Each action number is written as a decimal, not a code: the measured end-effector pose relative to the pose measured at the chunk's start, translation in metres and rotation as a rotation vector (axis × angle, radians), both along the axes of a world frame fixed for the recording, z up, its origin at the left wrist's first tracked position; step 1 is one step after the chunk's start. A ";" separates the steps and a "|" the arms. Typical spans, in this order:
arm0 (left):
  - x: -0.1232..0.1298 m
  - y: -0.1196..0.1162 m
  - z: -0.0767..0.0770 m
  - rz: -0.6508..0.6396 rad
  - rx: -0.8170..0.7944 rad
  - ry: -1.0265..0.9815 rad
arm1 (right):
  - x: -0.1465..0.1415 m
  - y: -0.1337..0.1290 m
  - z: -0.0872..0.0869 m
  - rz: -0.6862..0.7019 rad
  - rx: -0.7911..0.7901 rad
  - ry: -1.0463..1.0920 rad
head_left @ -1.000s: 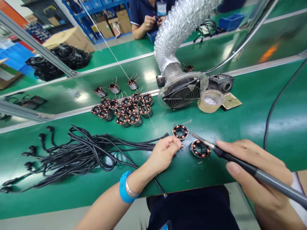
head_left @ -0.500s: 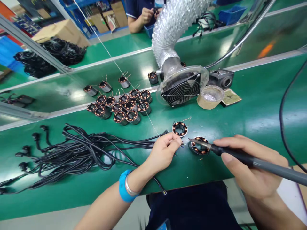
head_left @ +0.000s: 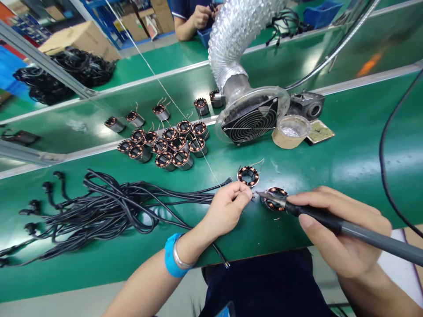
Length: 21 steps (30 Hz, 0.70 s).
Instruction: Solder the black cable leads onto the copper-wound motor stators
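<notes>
My left hand [head_left: 228, 207] is closed in a pinch on a thin solder wire [head_left: 211, 169] that runs down from the upper left. Stripped cable ends [head_left: 254, 197] show just past its fingertips. In my right hand [head_left: 350, 233] is a soldering iron [head_left: 317, 216], gripped like a pen. The iron's tip points left, close to my left fingertips; whether it touches a wire end I cannot tell. Beneath the iron stands a motor stator [head_left: 272, 207] with copper windings, partly covered by it. Another stator [head_left: 241, 177] with loose wire leads stands just behind my left fingertips.
A bundle of black power cables [head_left: 112, 211] spreads over the left of the green bench. Several stators [head_left: 172, 147] stand grouped behind. A fume extractor fan [head_left: 253, 121], a tub [head_left: 291, 134] and a sponge tray [head_left: 320, 132] are at the back. A co-worker's hand [head_left: 201, 17] is beyond.
The soldering iron has moved a little left with my right hand, its tip nearer my left fingertips. My left hand stays almost still. The view has shifted slightly.
</notes>
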State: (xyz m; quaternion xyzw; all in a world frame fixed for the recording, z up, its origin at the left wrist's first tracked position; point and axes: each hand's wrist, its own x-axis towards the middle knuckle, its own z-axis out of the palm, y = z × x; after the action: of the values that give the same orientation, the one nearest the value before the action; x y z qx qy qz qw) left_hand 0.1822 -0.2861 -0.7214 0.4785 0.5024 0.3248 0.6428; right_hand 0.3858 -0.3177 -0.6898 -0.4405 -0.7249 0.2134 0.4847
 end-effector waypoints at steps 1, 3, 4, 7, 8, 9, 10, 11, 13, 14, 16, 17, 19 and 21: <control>0.000 0.000 0.000 -0.002 0.000 0.002 | -0.001 0.000 0.000 0.004 0.003 -0.003; 0.000 0.000 0.001 -0.004 -0.001 0.004 | -0.003 -0.001 0.000 0.010 0.021 -0.005; 0.000 0.001 0.001 -0.006 -0.003 0.004 | -0.005 -0.001 0.001 0.014 0.031 -0.005; 0.000 0.001 0.001 -0.007 -0.007 0.000 | -0.007 -0.003 0.001 0.018 0.052 -0.012; 0.000 0.001 0.001 -0.008 -0.007 -0.002 | -0.006 -0.003 0.001 0.018 0.054 -0.013; -0.001 0.001 0.001 -0.008 -0.006 -0.004 | -0.005 -0.003 0.002 0.020 0.054 -0.014; -0.001 0.001 0.000 -0.009 -0.005 -0.007 | -0.004 -0.004 0.002 0.021 0.052 -0.014; -0.001 0.000 0.000 -0.010 -0.003 -0.010 | -0.002 -0.004 0.002 0.022 0.046 -0.016; -0.002 0.000 -0.001 -0.013 0.001 -0.018 | 0.002 -0.006 0.003 0.018 0.029 -0.015; -0.002 0.001 -0.001 -0.015 0.001 -0.021 | 0.004 -0.006 0.003 0.010 0.024 -0.012; -0.002 0.001 -0.001 -0.016 0.001 -0.021 | 0.007 -0.007 0.004 0.000 0.019 -0.001; -0.001 0.002 -0.001 -0.014 0.001 -0.020 | 0.008 -0.007 0.003 -0.001 0.020 0.007; -0.001 0.002 -0.002 -0.011 0.000 -0.016 | 0.008 -0.007 0.003 -0.001 0.021 0.010; 0.000 0.002 -0.001 -0.011 0.000 -0.019 | 0.007 -0.007 0.003 -0.009 0.017 0.013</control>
State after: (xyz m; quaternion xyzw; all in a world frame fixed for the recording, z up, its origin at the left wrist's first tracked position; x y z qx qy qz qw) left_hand 0.1822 -0.2841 -0.7229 0.4781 0.4938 0.3258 0.6492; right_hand 0.3930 -0.3251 -0.6870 -0.4381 -0.7216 0.2078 0.4942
